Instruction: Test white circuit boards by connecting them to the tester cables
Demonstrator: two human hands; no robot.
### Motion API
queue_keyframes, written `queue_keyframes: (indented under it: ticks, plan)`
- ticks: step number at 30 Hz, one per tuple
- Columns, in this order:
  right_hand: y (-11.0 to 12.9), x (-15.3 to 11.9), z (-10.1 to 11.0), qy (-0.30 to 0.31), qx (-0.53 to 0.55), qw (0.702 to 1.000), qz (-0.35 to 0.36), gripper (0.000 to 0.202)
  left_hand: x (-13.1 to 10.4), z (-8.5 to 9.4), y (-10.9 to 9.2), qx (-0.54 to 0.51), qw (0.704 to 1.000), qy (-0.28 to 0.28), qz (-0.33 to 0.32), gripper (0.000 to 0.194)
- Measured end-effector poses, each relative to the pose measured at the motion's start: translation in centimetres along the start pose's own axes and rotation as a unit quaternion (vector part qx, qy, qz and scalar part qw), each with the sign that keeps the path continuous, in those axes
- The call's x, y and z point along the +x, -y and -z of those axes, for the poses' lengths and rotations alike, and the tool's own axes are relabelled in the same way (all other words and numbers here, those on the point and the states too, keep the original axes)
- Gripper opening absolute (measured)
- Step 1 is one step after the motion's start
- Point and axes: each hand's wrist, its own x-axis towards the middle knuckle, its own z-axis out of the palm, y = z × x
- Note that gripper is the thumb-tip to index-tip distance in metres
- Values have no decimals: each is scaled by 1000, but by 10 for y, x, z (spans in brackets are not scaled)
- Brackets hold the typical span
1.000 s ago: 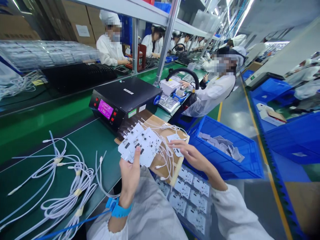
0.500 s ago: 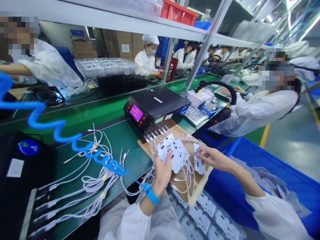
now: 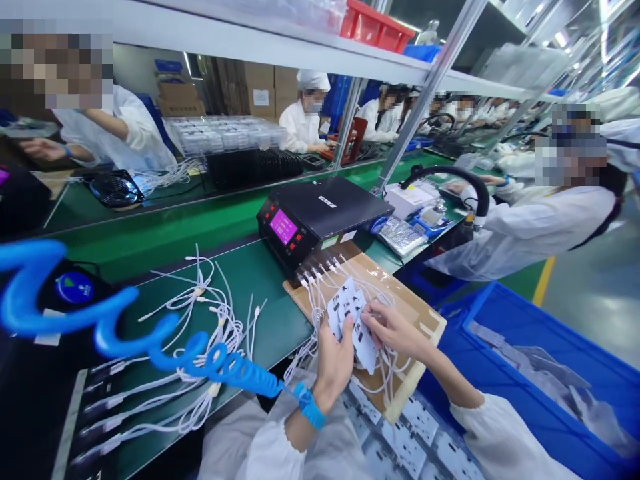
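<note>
My left hand [image 3: 336, 357] grips a small fanned stack of white flat boards [image 3: 366, 343] marked with dark spots, its thumb over their near edge. Pinched at the upper right of the stack, my right hand [image 3: 393, 328] is closed on one of these boards; its fingertips are partly hidden. Below the boards are white cables [image 3: 387, 373] lying on a brown cardboard sheet [image 3: 419, 319]. A blue wrist strap [image 3: 309, 405] with a coiled blue cord [image 3: 220, 363] is around my left wrist. More such white boards [image 3: 407, 447] lie in a tray at my lap.
A black test box [image 3: 325, 210] with a lit pink screen stands behind the cardboard. Bundled white cables [image 3: 200, 373] cover the green bench [image 3: 280, 320] at left. A blue bin [image 3: 530, 373] holding clear plastic sheets is at right. Co-workers sit opposite and at right.
My right hand has moved left, bringing the separate board against the stack in my left hand. The stack is now tilted more steeply. The view has shifted slightly.
</note>
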Motion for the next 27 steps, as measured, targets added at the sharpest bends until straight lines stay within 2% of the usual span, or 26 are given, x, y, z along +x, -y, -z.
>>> queue_keyframes:
  ticks: [4,9,14,18,21,25,27]
  plan:
    - [-4,2,-2,12,-5,1000,13,34,-2,3,-5,-7,1000,20,3,45]
    - [-6,2,0,29,-32,999,25,30,-3,5,-7,-17,998,53,20,55]
    - [-5,5,4,44,-88,994,38,32,-2,5,-4,9,998,68,12,48]
    - [-2,8,8,58,-49,990,117,47,-1,8,-3,20,999,49,12,41]
    - [-5,0,11,32,-63,987,146,54,0,11,-3,23,999,46,15,41]
    - [-25,-30,8,-25,-48,996,74,51,-2,12,-4,10,999,45,21,49]
    - [-39,-48,1,-73,-64,993,65,50,-3,12,-4,9,999,40,18,51]
